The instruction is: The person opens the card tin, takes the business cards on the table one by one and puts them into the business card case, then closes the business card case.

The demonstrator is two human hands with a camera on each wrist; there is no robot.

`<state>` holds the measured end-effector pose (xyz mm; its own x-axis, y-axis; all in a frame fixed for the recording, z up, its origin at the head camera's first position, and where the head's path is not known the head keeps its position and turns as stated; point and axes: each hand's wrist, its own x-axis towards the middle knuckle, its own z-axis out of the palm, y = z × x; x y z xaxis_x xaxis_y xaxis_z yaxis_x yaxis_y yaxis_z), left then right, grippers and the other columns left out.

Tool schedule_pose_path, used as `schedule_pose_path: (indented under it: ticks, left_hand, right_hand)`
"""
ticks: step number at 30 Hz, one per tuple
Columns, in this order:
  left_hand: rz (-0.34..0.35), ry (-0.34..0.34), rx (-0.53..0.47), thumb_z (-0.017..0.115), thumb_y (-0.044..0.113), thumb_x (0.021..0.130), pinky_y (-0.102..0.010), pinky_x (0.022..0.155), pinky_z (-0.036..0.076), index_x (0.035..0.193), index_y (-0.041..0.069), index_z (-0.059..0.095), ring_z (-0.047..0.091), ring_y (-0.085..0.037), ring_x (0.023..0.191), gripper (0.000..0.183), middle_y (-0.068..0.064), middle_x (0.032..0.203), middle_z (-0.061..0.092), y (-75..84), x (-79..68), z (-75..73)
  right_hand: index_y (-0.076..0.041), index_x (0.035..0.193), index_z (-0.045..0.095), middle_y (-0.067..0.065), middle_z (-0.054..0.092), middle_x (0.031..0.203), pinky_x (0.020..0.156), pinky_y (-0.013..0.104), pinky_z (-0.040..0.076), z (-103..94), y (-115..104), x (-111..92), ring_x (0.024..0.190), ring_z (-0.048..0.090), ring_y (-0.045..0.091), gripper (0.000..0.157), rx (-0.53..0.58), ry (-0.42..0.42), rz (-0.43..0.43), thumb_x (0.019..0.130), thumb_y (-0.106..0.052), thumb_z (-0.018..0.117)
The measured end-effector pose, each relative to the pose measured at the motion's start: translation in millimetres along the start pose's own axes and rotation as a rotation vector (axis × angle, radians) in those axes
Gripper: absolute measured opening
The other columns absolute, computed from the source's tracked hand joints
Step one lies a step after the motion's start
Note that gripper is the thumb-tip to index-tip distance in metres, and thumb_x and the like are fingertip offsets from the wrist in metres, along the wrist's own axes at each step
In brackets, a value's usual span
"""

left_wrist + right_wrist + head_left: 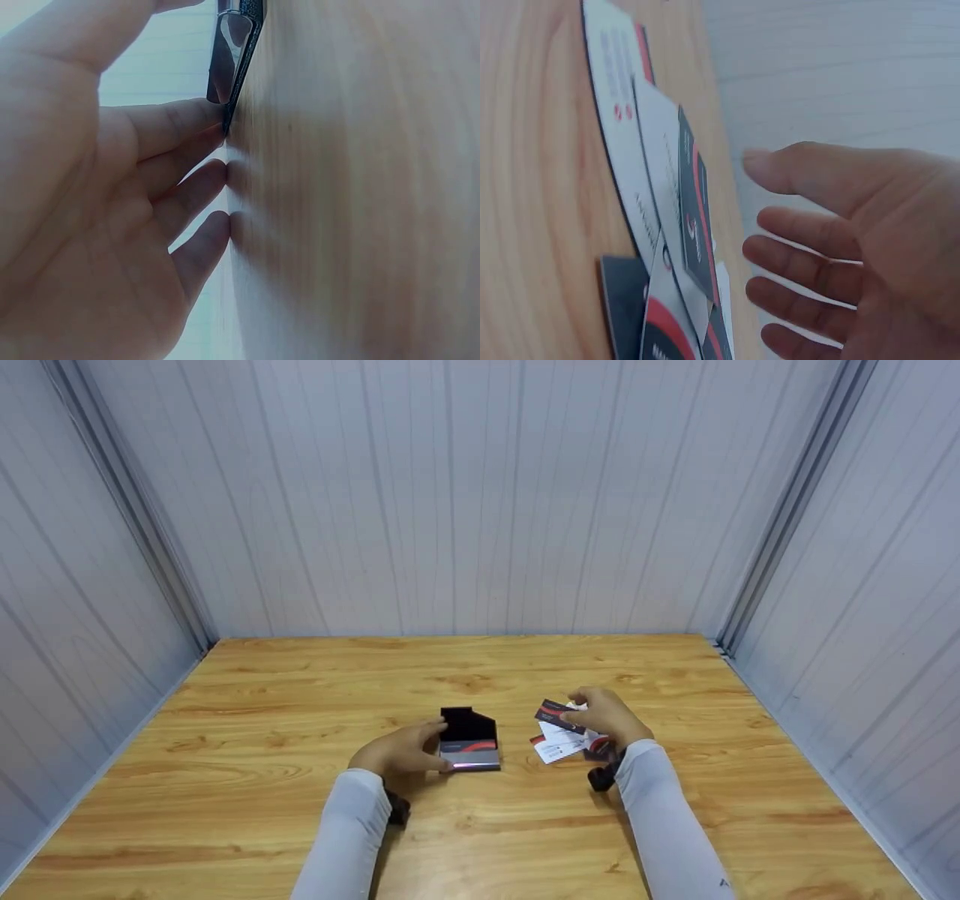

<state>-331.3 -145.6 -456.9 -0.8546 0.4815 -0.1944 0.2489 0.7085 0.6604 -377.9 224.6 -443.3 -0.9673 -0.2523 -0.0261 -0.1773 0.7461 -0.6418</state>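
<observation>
An opened business card case [469,757] stands on the wooden table, its dark lid raised and a black card with a red stripe inside. At its left side, my left hand [405,748] holds it, thumb by the front corner and fingers at the lid's edge. In the left wrist view the fingertips [217,171] meet the case and the tabletop. To the right lies a loose, overlapping pile of business cards [559,748], some white, some black with red. My right hand [609,715] hovers over the pile, fingers loosely bent, with nothing in its grasp in the right wrist view.
The wood-grain table [300,825] is enclosed by pale panelled walls [480,495] at the back and both sides. A black wrist device [602,778] is strapped to the right wrist, and another [397,808] to the left.
</observation>
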Motion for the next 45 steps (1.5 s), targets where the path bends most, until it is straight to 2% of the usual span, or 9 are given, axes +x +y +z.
schedule_pose_path:
  ticks: [3, 11, 18, 29, 36, 45]
  left_hand:
    - [0.001, 0.000, 0.001, 0.074, 0.039, 0.092, -0.054, 0.118, 0.020, 0.159, 0.012, 0.031, 0.018, -0.033, 0.150, 0.084, -0.012, 0.164, 0.021, -0.1, -0.1, 0.0]
    - [0.007, 0.005, 0.006, 0.074, 0.038, 0.092, -0.053, 0.118, 0.019, 0.159, 0.011, 0.031, 0.018, -0.033, 0.150, 0.084, -0.013, 0.164, 0.021, -0.2, 1.2, 0.0]
    - [-0.005, 0.010, 0.006, 0.076, 0.042, 0.089, -0.053, 0.117, 0.022, 0.159, 0.013, 0.032, 0.020, -0.032, 0.149, 0.087, -0.011, 0.164, 0.023, 0.1, 0.5, 0.6]
    - [-0.013, 0.014, 0.023, 0.075, 0.043, 0.090, -0.054, 0.117, 0.022, 0.158, 0.014, 0.033, 0.020, -0.033, 0.149, 0.085, -0.011, 0.164, 0.023, 0.0, -0.2, 0.5]
    - [-0.010, 0.011, 0.013, 0.075, 0.042, 0.090, -0.054, 0.117, 0.022, 0.158, 0.014, 0.033, 0.020, -0.033, 0.149, 0.086, -0.011, 0.164, 0.023, 0.0, -0.3, 0.6]
    - [0.000, 0.011, 0.011, 0.075, 0.040, 0.091, -0.053, 0.117, 0.022, 0.159, 0.013, 0.032, 0.020, -0.032, 0.149, 0.085, -0.011, 0.164, 0.023, -0.1, -0.6, -0.2]
  right_hand:
    - [0.007, 0.138, 0.055, 0.027, 0.056, 0.136, 0.105, 0.052, 0.041, 0.0, 3.2, 0.1, 0.125, 0.053, 0.038, 0.056, -0.013, -0.012, 0.040, 0.094, -0.022, 0.073]
    - [0.008, 0.135, 0.058, 0.025, 0.061, 0.131, 0.102, 0.050, 0.043, 1.3, 7.9, 0.8, 0.117, 0.057, 0.035, 0.058, -0.104, -0.008, 0.018, 0.089, -0.021, 0.078]
    - [0.007, 0.133, 0.060, 0.023, 0.064, 0.125, 0.095, 0.046, 0.048, 2.6, 8.8, 0.7, 0.103, 0.060, 0.029, 0.055, -0.118, 0.000, 0.031, 0.088, -0.020, 0.078]
    - [0.007, 0.129, 0.063, 0.021, 0.068, 0.115, 0.091, 0.046, 0.049, 3.8, 11.0, 2.2, 0.097, 0.061, 0.028, 0.050, -0.133, 0.016, -0.022, 0.087, -0.015, 0.079]
    - [0.006, 0.128, 0.064, 0.022, 0.061, 0.119, 0.094, 0.050, 0.045, 5.9, 11.2, 3.6, 0.105, 0.054, 0.033, 0.050, -0.182, 0.039, -0.063, 0.085, -0.015, 0.079]
    - [0.002, 0.129, 0.064, 0.020, 0.054, 0.119, 0.095, 0.049, 0.044, 9.0, 9.3, 6.2, 0.107, 0.050, 0.034, 0.050, -0.159, 0.062, -0.048, 0.084, -0.011, 0.081]
